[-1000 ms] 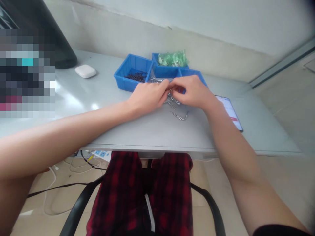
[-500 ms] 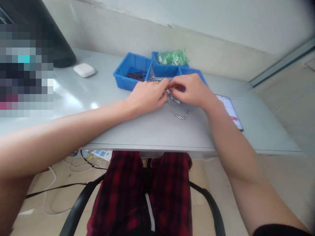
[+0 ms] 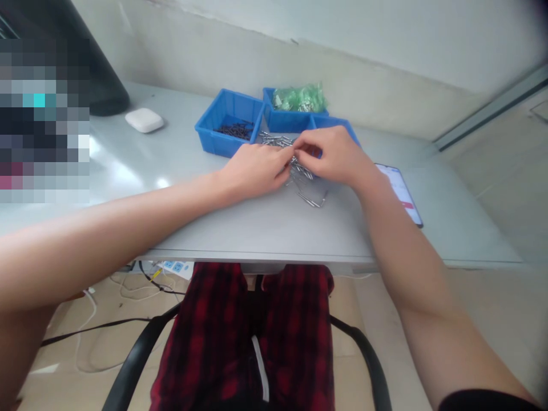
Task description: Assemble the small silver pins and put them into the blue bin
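Note:
A pile of thin silver metal pieces (image 3: 302, 169) lies on the grey table between my hands. My left hand (image 3: 258, 171) rests palm down at the pile's left side, its fingertips over the pieces and partly hidden. My right hand (image 3: 331, 151) is bent over the pile from the right, thumb and index finger pinched near the left fingertips; what they hold is too small to make out. A few silver pieces (image 3: 311, 200) lie apart, nearer the table's front edge.
Behind the hands are a blue bin (image 3: 208, 140) with dark screws, another blue bin (image 3: 285, 121) with a green bag (image 3: 299, 98), and a third, partly covered bin (image 3: 349, 130). A phone (image 3: 402, 194) lies right, a white case (image 3: 144, 120) left.
My left thumb and fingers have shifted slightly, and more of the silver pile shows behind them. My right hand stays almost in place.

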The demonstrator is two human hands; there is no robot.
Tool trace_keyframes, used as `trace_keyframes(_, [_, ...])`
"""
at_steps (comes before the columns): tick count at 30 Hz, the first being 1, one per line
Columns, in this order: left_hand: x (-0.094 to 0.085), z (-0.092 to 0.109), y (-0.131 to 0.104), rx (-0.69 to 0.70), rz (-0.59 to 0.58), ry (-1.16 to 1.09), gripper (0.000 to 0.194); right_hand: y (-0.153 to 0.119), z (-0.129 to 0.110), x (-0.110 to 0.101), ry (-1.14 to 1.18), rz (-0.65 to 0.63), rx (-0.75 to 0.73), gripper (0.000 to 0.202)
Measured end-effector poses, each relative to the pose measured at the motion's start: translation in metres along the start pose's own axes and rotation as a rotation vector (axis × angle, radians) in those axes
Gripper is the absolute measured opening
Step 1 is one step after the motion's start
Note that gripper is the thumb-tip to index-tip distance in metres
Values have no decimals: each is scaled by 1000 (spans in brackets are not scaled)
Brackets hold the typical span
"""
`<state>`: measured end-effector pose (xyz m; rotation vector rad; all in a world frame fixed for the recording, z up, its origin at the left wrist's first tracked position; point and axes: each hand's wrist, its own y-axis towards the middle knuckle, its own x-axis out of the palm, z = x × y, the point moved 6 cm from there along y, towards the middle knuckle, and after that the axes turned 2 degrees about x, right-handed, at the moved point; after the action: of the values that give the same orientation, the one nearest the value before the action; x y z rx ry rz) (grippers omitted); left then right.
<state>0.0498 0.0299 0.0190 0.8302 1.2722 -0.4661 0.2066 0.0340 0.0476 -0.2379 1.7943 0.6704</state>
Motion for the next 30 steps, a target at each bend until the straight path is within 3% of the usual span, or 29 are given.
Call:
trace_keyframes(5, [16, 8, -1, 200, -74, 114, 50, 1, 0, 0, 0, 13, 10, 18])
trace_keyframes(14, [21, 0, 2, 208, -50, 83, 42, 1, 2, 1, 20, 5, 22, 21])
trace_keyframes(20, [14, 4, 1, 145, -54, 87, 43, 2, 2, 1, 19, 3, 32, 22])
trace_keyframes(30, [-8, -1, 3, -117, -3, -43, 45, 1, 3, 0, 3, -1, 16, 23])
